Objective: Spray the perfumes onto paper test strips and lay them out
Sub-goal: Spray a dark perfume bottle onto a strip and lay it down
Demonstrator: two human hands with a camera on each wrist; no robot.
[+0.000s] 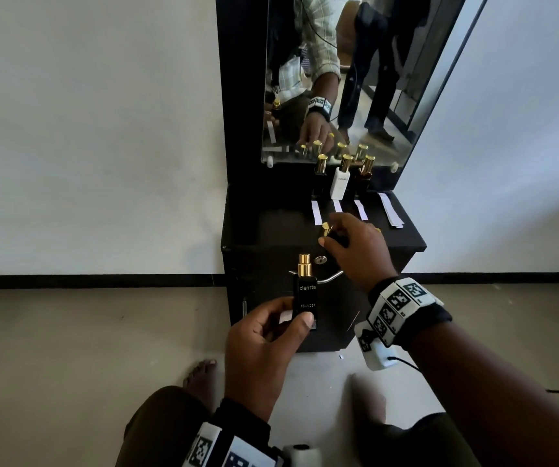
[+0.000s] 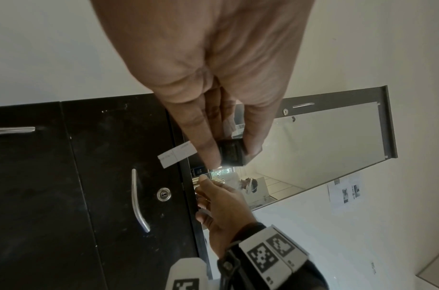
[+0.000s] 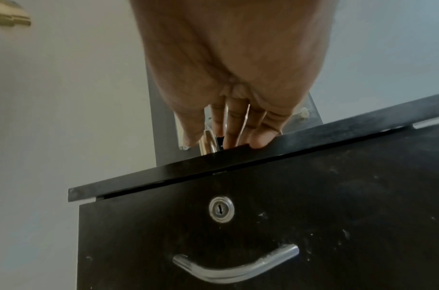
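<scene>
My left hand (image 1: 291, 320) grips a black perfume bottle (image 1: 305, 293) upright in front of the cabinet, its gold sprayer bare. In the left wrist view the bottle's base (image 2: 232, 153) shows between thumb and fingers, with a white paper strip (image 2: 177, 155) tucked behind them. My right hand (image 1: 330, 235) pinches the gold cap (image 1: 326, 228) just above the cabinet top (image 1: 271, 227); the cap (image 3: 208, 141) also shows in the right wrist view. At the back stand a black bottle (image 1: 320, 173), a white bottle (image 1: 340, 183) and a dark bottle (image 1: 365, 173), each with a strip (image 1: 316, 212) lying in front.
A small pile of spare strips (image 1: 391, 210) lies at the cabinet's right rear. A mirror (image 1: 338, 79) rises behind the bottles. The cabinet front has a keyhole (image 3: 221, 209) and a metal handle (image 3: 236, 263). Bare feet (image 1: 200, 372) rest on the floor below.
</scene>
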